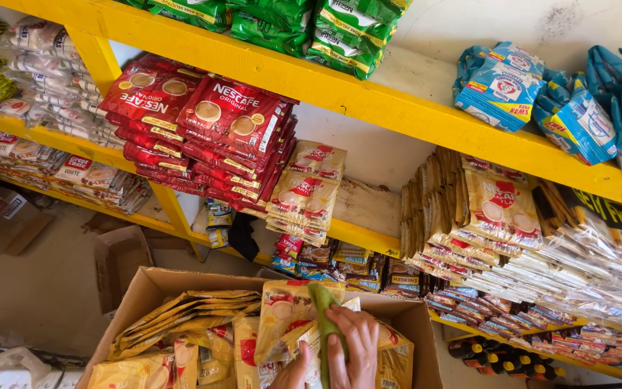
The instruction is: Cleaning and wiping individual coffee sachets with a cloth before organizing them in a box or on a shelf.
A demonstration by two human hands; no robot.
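At the bottom centre, both my hands are over an open cardboard box [145, 288] filled with tan and gold coffee sachet packs [181, 313]. My right hand [358, 346] holds a green cloth [320, 302] against one tan sachet pack [282, 313] lifted above the box. Just to its left at the frame's lower edge is my left hand [293, 373], which grips that same pack from below; only part of this hand shows.
Yellow shelves [368, 101] run across the wall. They hold red coffee packs [203, 122], tan sachet stacks [307, 191], green packs [289, 25], blue bags [541, 94] and clear-wrapped bundles [592, 266]. Empty cardboard boxes [116, 263] lie on the floor at left. Dark bottles [505, 356] stand low right.
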